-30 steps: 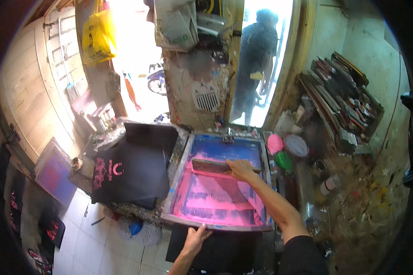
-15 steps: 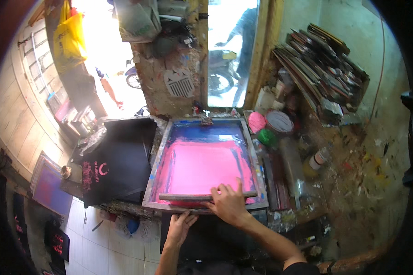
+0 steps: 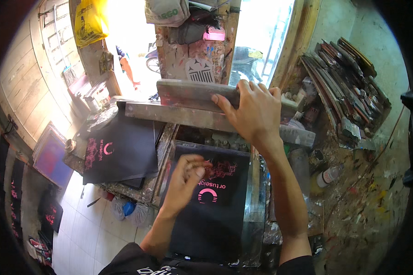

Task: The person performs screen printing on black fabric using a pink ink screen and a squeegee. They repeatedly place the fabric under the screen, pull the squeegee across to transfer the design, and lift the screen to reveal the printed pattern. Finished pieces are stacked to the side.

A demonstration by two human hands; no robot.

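The screen printing frame (image 3: 147, 112) is tilted up, its near bar raised in front of me. My right hand (image 3: 258, 112) grips a long squeegee (image 3: 192, 97) lying along that bar, thumb on the near side and fingers over the top. Below lies a black printed sheet (image 3: 206, 231) bearing pink lettering, a ring-shaped mark and a pink line pattern. Over its far left part hovers my left hand (image 3: 183, 185), slightly blurred, fingers loosely bent and thumb apart, with nothing visible in it. The frame's mesh is hidden behind the bar and squeegee.
Black sheets with pink prints (image 3: 124, 153) are stacked to the left. At right are a bottle (image 3: 328, 176) and a pile of squeegees and boards (image 3: 346, 91) by the wall. A yellow bag (image 3: 91, 23) hangs at upper left.
The frame has swung up from lying flat, uncovering the printed sheet. My right hand has risen away from me with the squeegee. My left hand has left the frame's near edge.
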